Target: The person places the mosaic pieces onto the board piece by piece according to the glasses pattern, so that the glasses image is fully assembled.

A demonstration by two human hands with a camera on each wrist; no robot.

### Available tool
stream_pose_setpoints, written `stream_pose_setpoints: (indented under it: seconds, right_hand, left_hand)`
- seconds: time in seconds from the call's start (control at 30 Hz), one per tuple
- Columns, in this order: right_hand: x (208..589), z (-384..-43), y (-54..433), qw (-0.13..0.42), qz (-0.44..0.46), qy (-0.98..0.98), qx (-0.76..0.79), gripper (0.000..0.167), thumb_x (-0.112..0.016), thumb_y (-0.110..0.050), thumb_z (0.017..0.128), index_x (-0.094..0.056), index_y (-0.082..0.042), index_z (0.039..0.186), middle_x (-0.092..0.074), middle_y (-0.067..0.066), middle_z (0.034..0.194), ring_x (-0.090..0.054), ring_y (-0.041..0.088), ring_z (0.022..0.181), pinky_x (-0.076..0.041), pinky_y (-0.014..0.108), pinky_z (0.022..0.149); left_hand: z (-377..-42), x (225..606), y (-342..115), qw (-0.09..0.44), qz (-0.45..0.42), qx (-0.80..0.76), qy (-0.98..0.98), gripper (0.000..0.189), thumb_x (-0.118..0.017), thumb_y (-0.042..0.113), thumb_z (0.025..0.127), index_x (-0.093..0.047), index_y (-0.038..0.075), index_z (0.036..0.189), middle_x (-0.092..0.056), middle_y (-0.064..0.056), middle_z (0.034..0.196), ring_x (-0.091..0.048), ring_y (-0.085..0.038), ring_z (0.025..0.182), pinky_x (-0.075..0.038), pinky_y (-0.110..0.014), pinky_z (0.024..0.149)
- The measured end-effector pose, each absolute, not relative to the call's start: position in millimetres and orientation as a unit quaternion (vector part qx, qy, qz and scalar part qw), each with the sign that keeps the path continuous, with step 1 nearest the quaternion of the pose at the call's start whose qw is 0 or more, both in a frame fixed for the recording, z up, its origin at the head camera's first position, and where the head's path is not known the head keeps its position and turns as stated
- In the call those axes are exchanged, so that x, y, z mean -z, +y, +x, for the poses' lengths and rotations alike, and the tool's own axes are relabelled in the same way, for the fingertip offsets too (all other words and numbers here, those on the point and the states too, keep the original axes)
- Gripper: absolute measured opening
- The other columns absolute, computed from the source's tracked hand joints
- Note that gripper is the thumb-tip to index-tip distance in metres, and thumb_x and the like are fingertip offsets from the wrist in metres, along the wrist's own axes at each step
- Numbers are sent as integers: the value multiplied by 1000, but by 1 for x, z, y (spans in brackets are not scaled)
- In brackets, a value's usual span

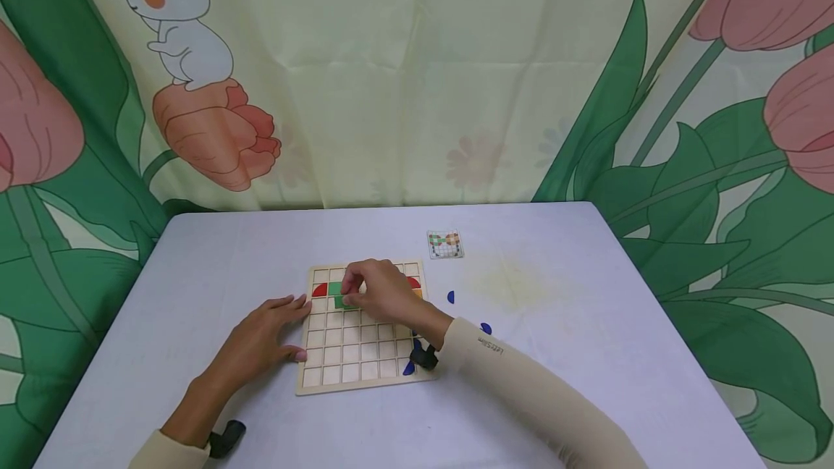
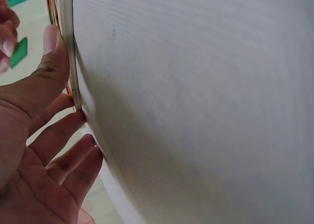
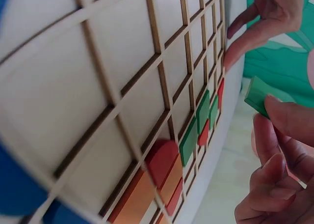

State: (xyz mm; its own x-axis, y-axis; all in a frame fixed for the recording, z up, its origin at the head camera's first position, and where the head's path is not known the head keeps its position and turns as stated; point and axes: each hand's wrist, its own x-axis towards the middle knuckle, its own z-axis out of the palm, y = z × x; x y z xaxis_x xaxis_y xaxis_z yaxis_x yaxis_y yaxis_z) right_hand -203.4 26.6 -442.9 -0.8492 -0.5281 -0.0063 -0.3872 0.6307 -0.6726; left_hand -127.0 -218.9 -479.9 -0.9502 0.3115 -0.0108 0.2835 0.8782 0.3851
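Note:
A wooden grid board (image 1: 350, 354) lies on the white table. My left hand (image 1: 262, 333) rests at its left edge, fingers fairly straight and fingertips against the frame. Above the board's upper rows, my right hand (image 1: 384, 292) pinches a green block (image 3: 257, 95) between thumb and fingers; in the right wrist view the block is raised off the grid. Several pieces sit in the upper cells: a red rounded piece (image 1: 320, 290) at the left, green squares (image 3: 202, 111), and a red rounded piece (image 3: 162, 161) beside an orange block (image 3: 132, 197). The right hand hides part of these rows.
A small pattern card (image 1: 445, 244) lies beyond the board's upper right corner. Blue half-round pieces (image 1: 451, 297) (image 1: 486, 328) lie on the table to the right. Another blue piece (image 1: 408, 368) is on the board's lower right. A printed curtain (image 1: 417, 93) hangs behind the table.

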Motion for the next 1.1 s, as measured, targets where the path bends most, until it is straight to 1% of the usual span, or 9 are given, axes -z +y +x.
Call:
stream_pose_setpoints:
  seconds: [0.13,0.37,0.5,0.73,0.93,1.1]
  right_hand:
    - [445,-207,17,117,-251,900,336,13,-84,-20,93,-73,-22,89,-67,-13,78,-57,5,75,-43,22,64]
    - [453,-214,4,145,-243,900,331,14,-84,-19,94,-72,-23,88,-68,-12,76,-60,5,73,-45,22,65]
    - [457,-217,-1,144,-250,902,321,14,-84,-18,94,-72,-22,86,-67,-11,74,-59,6,71,-44,22,62]
    - [460,-219,-11,135,-249,911,301,13,-84,-21,94,-73,-23,88,-69,-13,80,-60,7,75,-46,22,64]
    - [466,-222,-20,128,-238,921,281,15,-84,-24,94,-72,-24,84,-68,-14,78,-59,7,74,-45,23,61]
    - [466,-222,-25,126,-242,924,268,15,-84,-26,94,-73,-24,83,-67,-12,76,-59,8,73,-45,25,62]
  left_hand:
    - [-127,480,-219,33,156,-197,967,88,-98,31,68,-64,5,146,-58,-15,157,-51,-45,146,-50,-64,110]
    - [-127,481,-220,32,157,-201,966,88,-97,31,69,-64,6,147,-57,-15,157,-51,-45,146,-51,-64,109]
    - [-126,481,-220,30,156,-200,967,88,-97,30,69,-63,6,147,-57,-15,158,-51,-45,146,-51,-64,109]
    - [-128,482,-220,32,155,-200,967,90,-98,30,68,-63,6,147,-57,-15,158,-51,-44,146,-51,-64,109]
    - [-129,482,-221,38,155,-200,967,91,-98,30,69,-62,6,148,-57,-15,158,-50,-45,147,-51,-64,109]
    - [-128,482,-221,37,155,-198,967,91,-97,31,69,-61,6,149,-56,-14,159,-50,-45,147,-52,-64,109]
